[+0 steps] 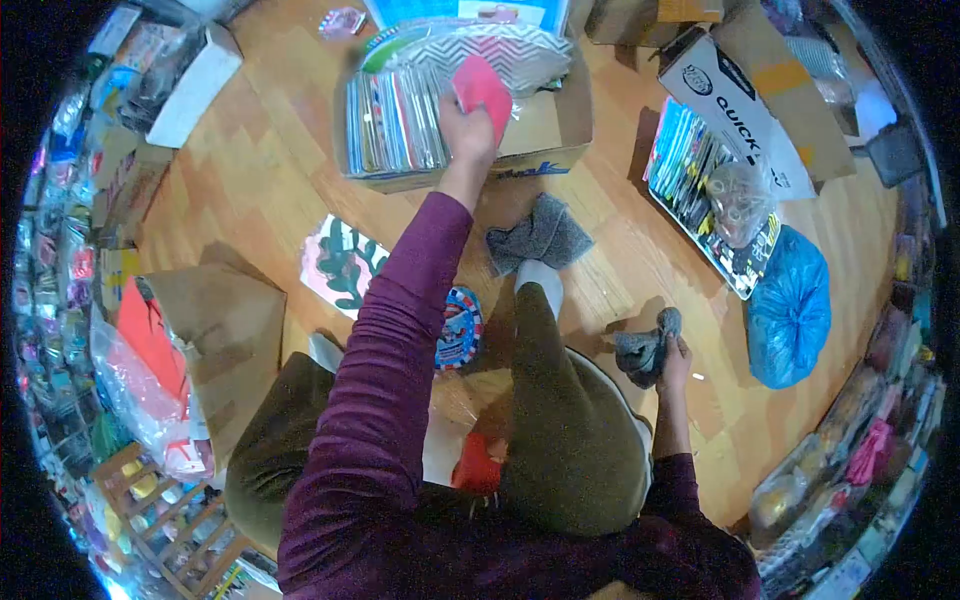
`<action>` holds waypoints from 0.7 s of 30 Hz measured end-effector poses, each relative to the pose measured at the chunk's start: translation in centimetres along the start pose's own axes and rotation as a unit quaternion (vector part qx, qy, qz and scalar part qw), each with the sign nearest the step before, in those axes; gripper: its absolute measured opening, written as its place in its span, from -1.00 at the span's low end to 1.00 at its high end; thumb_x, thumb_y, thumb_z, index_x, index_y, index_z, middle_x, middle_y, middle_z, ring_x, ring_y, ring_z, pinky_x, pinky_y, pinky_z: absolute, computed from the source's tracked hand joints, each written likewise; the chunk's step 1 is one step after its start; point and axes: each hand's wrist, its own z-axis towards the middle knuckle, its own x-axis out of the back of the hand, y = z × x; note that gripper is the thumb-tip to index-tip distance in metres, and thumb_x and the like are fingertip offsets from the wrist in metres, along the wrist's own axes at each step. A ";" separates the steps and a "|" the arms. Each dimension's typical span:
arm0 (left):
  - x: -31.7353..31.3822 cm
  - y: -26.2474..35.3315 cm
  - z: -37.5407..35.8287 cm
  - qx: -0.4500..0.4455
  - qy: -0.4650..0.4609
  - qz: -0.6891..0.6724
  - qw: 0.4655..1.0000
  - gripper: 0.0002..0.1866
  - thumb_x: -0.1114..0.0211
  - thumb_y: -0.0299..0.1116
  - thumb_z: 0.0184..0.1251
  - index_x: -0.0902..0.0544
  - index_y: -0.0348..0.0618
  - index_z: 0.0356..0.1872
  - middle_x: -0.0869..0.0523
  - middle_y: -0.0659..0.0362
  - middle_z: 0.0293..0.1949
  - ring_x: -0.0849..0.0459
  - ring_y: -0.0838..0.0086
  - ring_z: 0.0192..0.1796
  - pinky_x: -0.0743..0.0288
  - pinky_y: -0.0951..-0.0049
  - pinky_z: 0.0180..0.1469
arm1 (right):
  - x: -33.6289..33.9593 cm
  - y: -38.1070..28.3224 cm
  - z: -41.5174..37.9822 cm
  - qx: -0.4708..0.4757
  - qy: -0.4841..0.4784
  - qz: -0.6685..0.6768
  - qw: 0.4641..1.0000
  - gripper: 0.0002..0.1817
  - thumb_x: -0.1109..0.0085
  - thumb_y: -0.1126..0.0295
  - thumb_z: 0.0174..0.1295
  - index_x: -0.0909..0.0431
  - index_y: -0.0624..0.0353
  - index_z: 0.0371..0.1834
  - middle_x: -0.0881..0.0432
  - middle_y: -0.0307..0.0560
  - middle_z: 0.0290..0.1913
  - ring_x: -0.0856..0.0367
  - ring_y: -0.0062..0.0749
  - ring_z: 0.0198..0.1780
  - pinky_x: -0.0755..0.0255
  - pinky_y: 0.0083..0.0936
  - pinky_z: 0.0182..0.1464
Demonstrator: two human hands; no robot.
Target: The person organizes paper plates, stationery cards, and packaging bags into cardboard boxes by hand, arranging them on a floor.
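My left hand (468,128) reaches over a cardboard box (400,183), closed on a flat pink item (484,88). Under and beside it, a row of upright sleeved packets (395,120) fills the box's left part, with a zigzag-patterned grey and white piece (500,55) behind. On the right, my right hand (676,362) grips a crumpled grey cloth (642,350) just above the wooden floor. Another grey cloth (545,235) lies on the floor by my foot, below the box.
A pink sheet with green leaves (342,265) and a round blue-red item (458,328) lie near my legs. Rightward are a tray of packets (690,170), a blue plastic bag (790,310) and a QUICK carton (740,110). A brown paper bag (235,340) stands left.
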 end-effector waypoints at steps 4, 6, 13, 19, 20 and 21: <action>-0.9 -0.8 -0.9 -0.065 0.032 0.117 0.991 -0.73 -0.12 -0.62 -0.05 -0.37 -0.37 -0.24 -0.53 0.00 -0.33 -0.51 0.34 -0.24 -0.34 0.45 -0.13 | -1.2 -0.9 1.1 -0.008 -0.010 -0.040 0.999 -0.75 0.07 0.36 0.20 -0.45 0.35 -0.23 -0.52 -0.16 -0.39 -0.46 -0.55 -0.40 -0.35 -0.62 -0.30; -1.2 -1.0 -0.9 -0.033 0.015 0.081 0.996 -0.74 -0.13 -0.61 -0.04 -0.37 -0.35 -0.25 -0.52 0.01 -0.36 -0.51 0.36 -0.27 -0.35 0.46 -0.18 | -1.4 -0.2 1.8 0.016 -0.043 -0.074 0.996 -0.76 0.07 0.36 0.20 -0.46 0.34 -0.24 -0.53 -0.18 -0.40 -0.45 -0.58 -0.40 -0.34 -0.64 -0.32; -3.9 -0.2 -2.4 -0.079 -0.125 0.197 0.969 -0.77 -0.15 -0.52 -0.01 -0.37 -0.26 -0.28 -0.51 -0.03 -0.41 -0.52 0.24 -0.30 -0.36 0.38 -0.22 | -4.5 0.0 0.1 -0.003 -0.070 -0.073 0.995 -0.78 0.09 0.39 0.20 -0.48 0.34 -0.33 -0.52 -0.20 -0.46 -0.41 -0.60 -0.47 -0.30 -0.65 -0.39; -6.5 -2.5 -2.0 -0.115 -0.250 0.178 0.945 -0.66 -0.26 -0.39 -0.03 -0.36 -0.26 -0.25 -0.50 -0.02 -0.36 -0.49 0.31 -0.27 -0.33 0.38 -0.17 | -4.0 1.3 1.0 0.016 -0.067 -0.123 0.990 -0.77 0.06 0.38 0.19 -0.50 0.36 -0.29 -0.54 -0.17 -0.44 -0.41 -0.61 -0.46 -0.33 -0.60 -0.39; -6.5 -2.8 -2.0 -0.121 -0.315 0.221 0.915 -0.63 -0.25 -0.27 0.00 -0.36 -0.27 -0.25 -0.49 -0.02 -0.35 -0.47 0.31 -0.28 -0.32 0.38 -0.17 | -3.8 1.1 1.1 0.014 -0.065 -0.124 0.990 -0.77 0.06 0.38 0.19 -0.50 0.36 -0.29 -0.54 -0.17 -0.44 -0.41 -0.61 -0.46 -0.33 -0.60 -0.39; -6.3 -2.5 -2.2 -0.125 -0.378 0.264 0.879 -0.58 -0.24 -0.15 0.03 -0.36 -0.27 -0.25 -0.48 -0.01 -0.35 -0.45 0.32 -0.28 -0.31 0.38 -0.16 | -3.7 0.8 1.2 0.005 -0.073 -0.127 0.989 -0.77 0.06 0.38 0.19 -0.50 0.36 -0.29 -0.54 -0.17 -0.44 -0.41 -0.60 -0.45 -0.33 -0.59 -0.37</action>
